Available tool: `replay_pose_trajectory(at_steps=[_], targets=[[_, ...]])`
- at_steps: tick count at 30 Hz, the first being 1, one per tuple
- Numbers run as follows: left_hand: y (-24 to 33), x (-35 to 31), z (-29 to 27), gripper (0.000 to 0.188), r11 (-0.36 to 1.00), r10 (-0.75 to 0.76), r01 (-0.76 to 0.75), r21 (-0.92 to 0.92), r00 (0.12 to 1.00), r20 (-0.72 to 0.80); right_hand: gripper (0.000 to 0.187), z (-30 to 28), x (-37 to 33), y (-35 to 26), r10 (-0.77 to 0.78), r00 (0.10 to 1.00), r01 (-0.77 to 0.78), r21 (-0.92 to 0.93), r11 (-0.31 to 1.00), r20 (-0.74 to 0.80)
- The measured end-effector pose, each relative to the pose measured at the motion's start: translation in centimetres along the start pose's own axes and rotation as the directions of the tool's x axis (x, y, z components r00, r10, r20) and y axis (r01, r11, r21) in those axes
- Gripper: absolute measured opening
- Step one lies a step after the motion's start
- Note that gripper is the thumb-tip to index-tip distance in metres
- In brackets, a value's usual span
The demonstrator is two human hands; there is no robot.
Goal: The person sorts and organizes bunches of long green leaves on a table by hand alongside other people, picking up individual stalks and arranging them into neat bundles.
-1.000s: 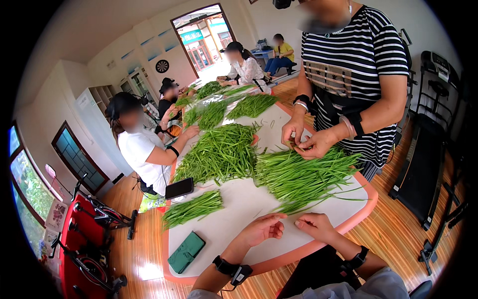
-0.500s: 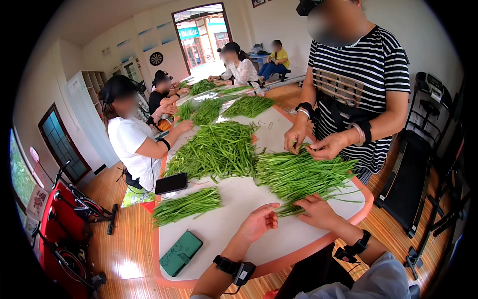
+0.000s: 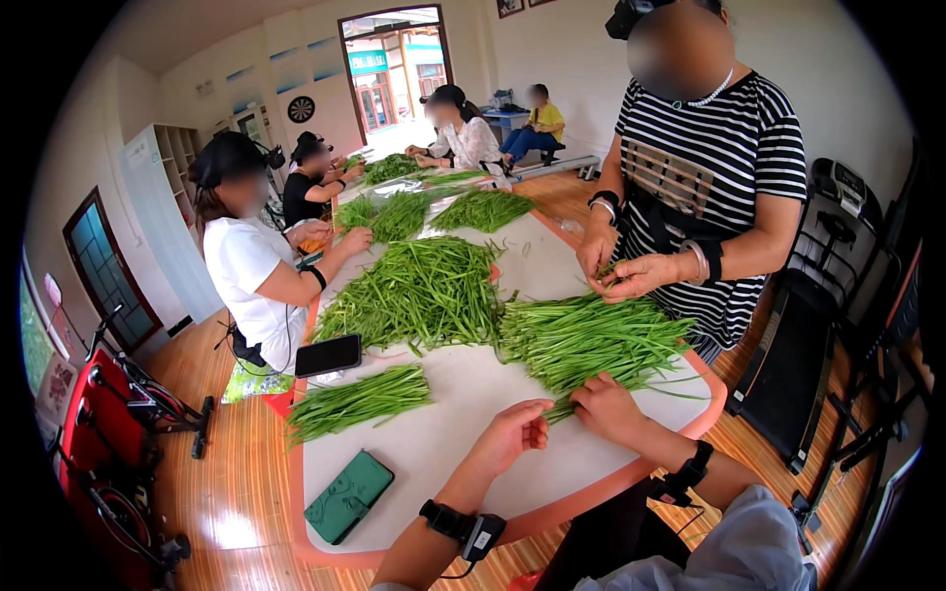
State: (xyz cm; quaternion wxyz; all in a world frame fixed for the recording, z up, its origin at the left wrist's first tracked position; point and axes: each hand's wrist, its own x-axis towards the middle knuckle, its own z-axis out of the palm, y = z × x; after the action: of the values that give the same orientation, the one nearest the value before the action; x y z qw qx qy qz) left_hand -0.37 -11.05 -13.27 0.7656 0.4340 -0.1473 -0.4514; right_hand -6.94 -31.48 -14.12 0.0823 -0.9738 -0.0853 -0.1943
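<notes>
My right hand (image 3: 607, 406) is at the near edge of a large pile of long green garlic chives (image 3: 591, 340), its fingers bent down and closed on stalks there; the fingertips are partly hidden. To its left, my left hand (image 3: 512, 435) hangs over the white tabletop, palm turned toward the right hand. Its fingers are loosely curled, the thumb stands apart, and nothing shows between them. Across the pile, a co-worker in a striped shirt holds both hands (image 3: 626, 276) together above the far side of the stalks, pinching something small and green.
A bigger loose heap of chives (image 3: 414, 295) lies mid-table. A smaller bundle (image 3: 360, 402), a black phone (image 3: 328, 356) and a green phone case (image 3: 350, 495) lie on the left. Other people sit along the table's far sides. A treadmill (image 3: 788, 364) stands at the right.
My right hand's fingers have drawn in and bent more onto the stalks. My left hand stays nearly in place. The striped-shirt co-worker's hands have come together and lifted off the pile.
</notes>
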Motion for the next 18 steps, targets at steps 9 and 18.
replay_pose_trajectory(at_steps=[9, 18], targets=[[0.3, -0.3, -0.4, 0.031, 1.0, 0.01, -0.009, 0.022, 1.0, -0.021, 0.01, -0.5, 0.9, 0.3, 0.035, 0.999, -0.04, 0.154, 0.987, 0.036], [0.3, 0.2, -0.3, 0.031, 0.998, -0.002, 0.004, 0.059, 0.999, -0.033, 0.006, 0.2, 0.8, 0.4, 0.018, 0.999, -0.016, 0.069, 0.998, -0.039]])
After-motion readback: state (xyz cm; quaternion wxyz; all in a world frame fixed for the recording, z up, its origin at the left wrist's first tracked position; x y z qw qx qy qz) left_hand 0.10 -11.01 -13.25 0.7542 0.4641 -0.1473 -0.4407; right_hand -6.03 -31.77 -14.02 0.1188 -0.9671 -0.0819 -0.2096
